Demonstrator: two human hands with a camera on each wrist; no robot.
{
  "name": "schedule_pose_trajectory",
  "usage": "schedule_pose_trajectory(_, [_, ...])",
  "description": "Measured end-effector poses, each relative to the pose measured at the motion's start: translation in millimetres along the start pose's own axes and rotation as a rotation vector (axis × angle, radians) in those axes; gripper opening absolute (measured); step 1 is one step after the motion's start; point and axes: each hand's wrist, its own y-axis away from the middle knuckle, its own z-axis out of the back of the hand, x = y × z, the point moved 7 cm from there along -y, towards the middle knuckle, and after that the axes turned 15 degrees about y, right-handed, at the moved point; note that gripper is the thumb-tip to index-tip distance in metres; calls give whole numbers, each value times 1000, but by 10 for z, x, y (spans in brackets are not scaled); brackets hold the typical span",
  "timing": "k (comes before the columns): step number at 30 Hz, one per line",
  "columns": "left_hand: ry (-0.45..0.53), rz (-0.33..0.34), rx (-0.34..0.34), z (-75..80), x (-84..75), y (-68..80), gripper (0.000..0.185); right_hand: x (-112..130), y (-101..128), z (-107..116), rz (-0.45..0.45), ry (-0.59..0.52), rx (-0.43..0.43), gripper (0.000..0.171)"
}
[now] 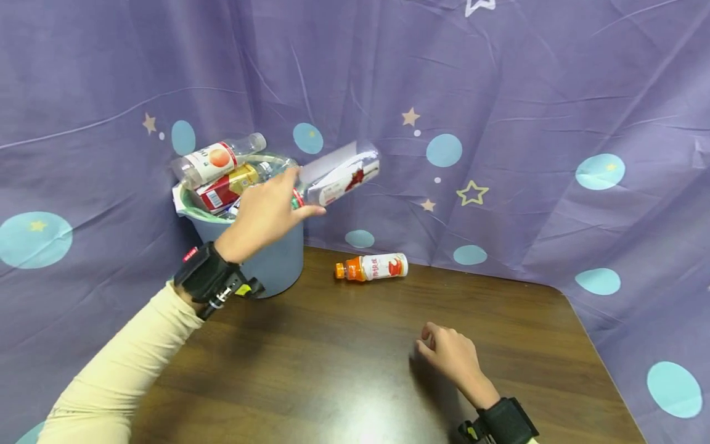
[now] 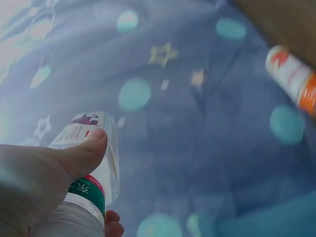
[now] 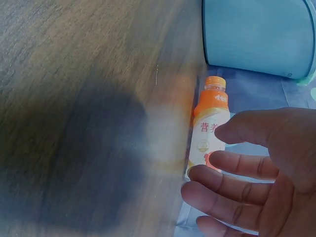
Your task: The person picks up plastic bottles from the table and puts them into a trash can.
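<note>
My left hand [image 1: 266, 209] grips a clear plastic bottle [image 1: 349, 176] near its capped end, holding it tilted beside the bin's rim. In the left wrist view the thumb lies along the bottle [image 2: 111, 168], whose neck carries a green and red band. The grey-blue bin [image 1: 283, 259] is full of empties: a peach-label bottle [image 1: 216, 159] lies across the top over a red and gold carton [image 1: 227, 188]. My right hand [image 1: 452, 354] hovers over the table with loosely bent fingers, holding nothing. An orange-capped drink bottle [image 1: 383, 266] lies on its side at the table's back.
The brown wooden table [image 1: 333, 345] reaches back to a purple curtain [image 1: 355, 74] patterned with stars and dots. The bin stands at the table's back left, against the curtain. A light green liner [image 1: 196, 213] shows at its rim.
</note>
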Motion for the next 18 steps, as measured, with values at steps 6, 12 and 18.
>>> schedule_pose_trajectory(6, [-18, 113, -60, 460, 394, -135, 82, -26, 2, -9, -5, 2, 5, 14])
schedule_pose_trajectory(12, [-57, 186, -46, 585, 788, -195, 80, -37, 4, -13, -7, 5, 7, 14])
schedule_pose_trajectory(18, [-112, 228, 34, 479, 1070, -200, 80, -33, 10, -48, -2, 2, 27, 14])
